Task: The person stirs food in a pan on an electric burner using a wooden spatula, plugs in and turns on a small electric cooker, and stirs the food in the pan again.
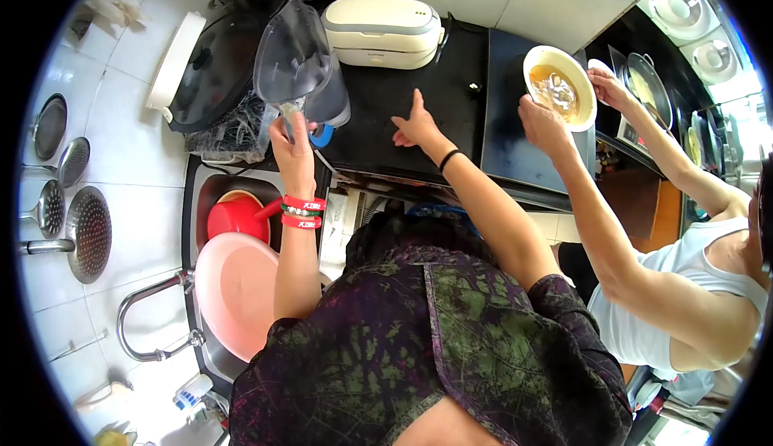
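Observation:
My left hand [293, 145] is closed around the handle of a clear greyish plastic pitcher [296, 64], tilted over the black counter. A small blue part [321, 136] shows just under the pitcher. My right hand [417, 127] holds nothing; its index finger points forward and the fingers are apart, above the black counter [374, 128]. Beyond it stands a cream electric lunch box [382, 31]. At the right, another person's hands hold a cream bowl [585, 116] with brownish liquid and pale shiny pieces in it.
Left of me is a sink with a pink basin [235, 291], a red pot [235, 219] and a curved faucet [133, 325]. Ladles and strainers [87, 233] hang on the tiled wall. The other person [676, 285] stands close on my right, near a pan [646, 84].

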